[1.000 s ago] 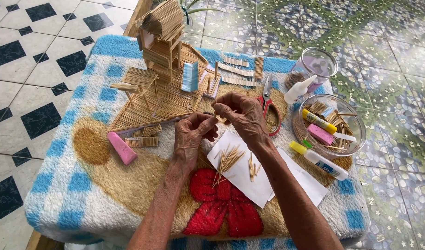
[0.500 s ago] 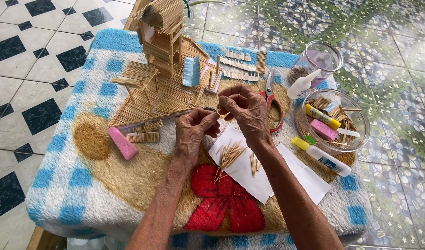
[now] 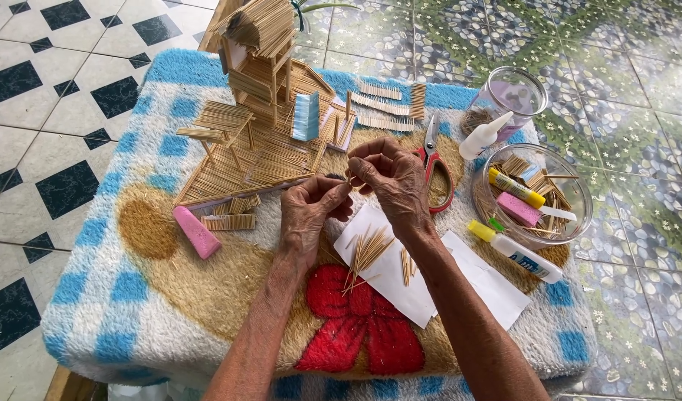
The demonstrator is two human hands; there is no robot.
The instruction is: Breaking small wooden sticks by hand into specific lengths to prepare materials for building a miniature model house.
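Two glue bottles (image 3: 516, 254), one scissors (image 3: 433, 156)

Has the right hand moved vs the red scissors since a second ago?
Barely. The right hand keeps its fingertips just left of the red scissors, meeting the left hand above the white paper; only the camera view shifts.

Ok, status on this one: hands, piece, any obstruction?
Left hand and right hand pinch one thin stick together. Stick pile below, scissors beside. Nothing blocking.
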